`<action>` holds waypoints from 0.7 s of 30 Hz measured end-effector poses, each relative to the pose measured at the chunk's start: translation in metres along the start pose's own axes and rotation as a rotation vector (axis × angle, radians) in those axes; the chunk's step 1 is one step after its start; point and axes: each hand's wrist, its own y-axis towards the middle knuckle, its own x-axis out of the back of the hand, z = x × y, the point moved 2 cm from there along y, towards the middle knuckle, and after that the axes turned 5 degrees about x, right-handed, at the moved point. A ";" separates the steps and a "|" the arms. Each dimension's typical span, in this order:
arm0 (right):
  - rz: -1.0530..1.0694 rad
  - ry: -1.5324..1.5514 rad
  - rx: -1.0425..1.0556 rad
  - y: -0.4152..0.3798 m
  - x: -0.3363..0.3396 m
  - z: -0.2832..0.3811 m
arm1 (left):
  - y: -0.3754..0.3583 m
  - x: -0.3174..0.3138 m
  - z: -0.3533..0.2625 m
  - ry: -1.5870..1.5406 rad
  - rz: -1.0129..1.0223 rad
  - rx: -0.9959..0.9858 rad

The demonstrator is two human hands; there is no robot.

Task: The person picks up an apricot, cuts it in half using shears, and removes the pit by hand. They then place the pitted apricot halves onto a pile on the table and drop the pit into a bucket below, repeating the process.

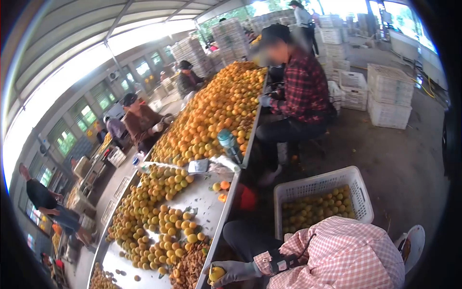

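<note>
My right hand [236,272], in a grey glove, holds a yellow-green fruit [217,274] in its fingers at the bottom edge, beside the metal table's rim [214,244]. The sleeve is pink checked [344,250], with a black band at the wrist. My left hand is not in view. Next to the held fruit lies a heap of brown, shrivelled pieces [191,264]. Many yellow-orange fruits [163,219] are spread over the near part of the table. Orange fruit pieces [222,197] lie near its right rim.
A white crate [363,192] with green-yellow fruits stands right of the table. Farther back are a large fruit pile [216,106], a teal bottle [230,144], a scale-like device [198,166], a seated co-worker in red plaid [305,89], other people and stacked crates [391,96].
</note>
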 end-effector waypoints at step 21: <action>-0.065 -0.224 0.327 -0.004 -0.022 0.024 | 0.016 -0.093 -0.005 0.911 -0.567 -0.199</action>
